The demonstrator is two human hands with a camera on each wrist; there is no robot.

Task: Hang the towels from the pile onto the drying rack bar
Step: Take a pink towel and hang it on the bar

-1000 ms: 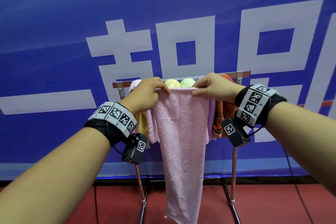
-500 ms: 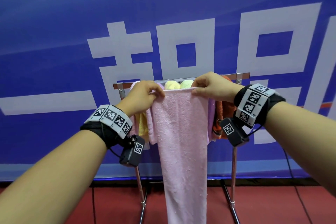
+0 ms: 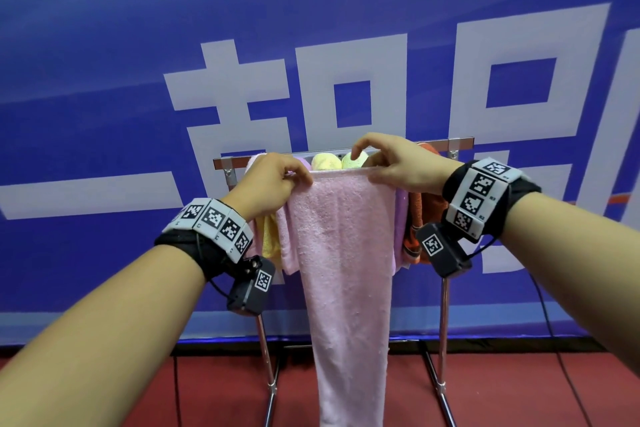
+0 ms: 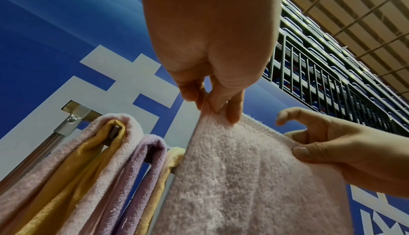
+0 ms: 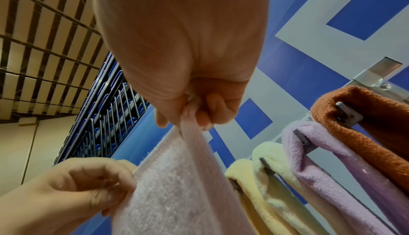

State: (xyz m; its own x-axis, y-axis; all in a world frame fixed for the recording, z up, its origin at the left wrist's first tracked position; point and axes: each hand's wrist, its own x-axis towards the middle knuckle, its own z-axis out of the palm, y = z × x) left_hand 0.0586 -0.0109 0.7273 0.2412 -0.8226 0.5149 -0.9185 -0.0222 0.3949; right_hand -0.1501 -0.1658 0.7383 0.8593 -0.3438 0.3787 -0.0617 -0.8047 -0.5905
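Presently, left hand [image 3: 270,180] and right hand [image 3: 398,166] each pinch a top corner of the pink towel [image 3: 346,253], held before the rack bar [image 3: 446,143].

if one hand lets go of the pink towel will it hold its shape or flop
Likely flop: the pink towel hangs limp below the left hand and right hand. Its fuzzy pile probably grips, not slips. It looks light, held by pinches alone.
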